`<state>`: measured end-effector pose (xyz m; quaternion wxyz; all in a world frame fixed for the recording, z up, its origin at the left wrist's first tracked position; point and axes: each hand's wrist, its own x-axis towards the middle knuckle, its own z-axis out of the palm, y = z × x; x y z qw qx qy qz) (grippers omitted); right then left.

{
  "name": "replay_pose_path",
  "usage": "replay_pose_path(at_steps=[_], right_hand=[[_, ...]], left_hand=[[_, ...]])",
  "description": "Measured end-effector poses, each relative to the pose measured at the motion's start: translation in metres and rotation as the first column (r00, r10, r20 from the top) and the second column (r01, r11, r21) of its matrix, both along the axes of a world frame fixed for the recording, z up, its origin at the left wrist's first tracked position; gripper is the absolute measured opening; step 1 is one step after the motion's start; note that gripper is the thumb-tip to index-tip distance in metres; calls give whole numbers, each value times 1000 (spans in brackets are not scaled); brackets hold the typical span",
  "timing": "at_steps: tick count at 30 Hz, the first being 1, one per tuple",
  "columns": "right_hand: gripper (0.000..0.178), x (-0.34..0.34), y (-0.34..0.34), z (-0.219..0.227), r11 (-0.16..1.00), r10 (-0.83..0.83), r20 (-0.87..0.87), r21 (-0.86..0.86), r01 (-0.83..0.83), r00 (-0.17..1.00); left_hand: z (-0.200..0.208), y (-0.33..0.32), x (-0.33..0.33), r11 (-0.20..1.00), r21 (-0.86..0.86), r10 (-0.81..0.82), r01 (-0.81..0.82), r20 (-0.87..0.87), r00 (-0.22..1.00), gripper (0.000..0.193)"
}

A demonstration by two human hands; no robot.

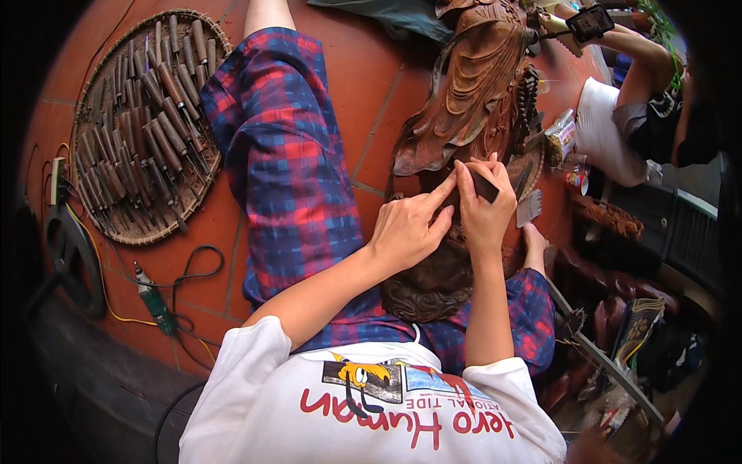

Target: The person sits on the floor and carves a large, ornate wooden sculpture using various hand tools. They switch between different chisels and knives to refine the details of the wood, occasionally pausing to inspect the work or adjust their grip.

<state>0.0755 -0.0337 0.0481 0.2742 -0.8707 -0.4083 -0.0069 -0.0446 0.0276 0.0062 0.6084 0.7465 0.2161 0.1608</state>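
Note:
A large brown carved wooden figure (471, 93) lies between my legs on the red tiled floor. My right hand (485, 203) is shut on a small dark flat piece, likely sandpaper (485, 187), pressed on the carving's middle. To its left my left hand (411, 224) rests on the wood, its index finger stretched out and touching the right hand's fingers. My left leg in red-and-blue plaid shorts (290, 155) stretches away along the floor.
A round woven tray (97, 220) holding several wooden-handled chisels (158, 116) lies at the left. A green rotary tool (154, 301) with cords lies on the tiles. Another person (641, 108) sits at the upper right holding a dark device. Carved wood pieces and clutter fill the right.

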Motion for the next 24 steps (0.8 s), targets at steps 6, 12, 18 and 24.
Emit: replay_pose_path(at_steps=[6, 12, 18, 24], right_hand=[[11, 9, -6, 3, 981, 4, -243, 191, 44, 970], [12, 21, -16, 5, 984, 18, -354, 174, 47, 935], [10, 24, -15, 0, 986, 115, -244, 149, -80, 963], [7, 15, -13, 9, 991, 90, -154, 108, -74, 984]], left_hand=[[1, -3, 10, 981, 193, 28, -37, 49, 998, 63], [-1, -4, 8, 998, 69, -16, 15, 19, 1000, 60], [-3, -5, 8, 998, 57, -3, 3, 14, 1000, 56], [-5, -6, 12, 989, 75, 106, -125, 218, 970, 47]])
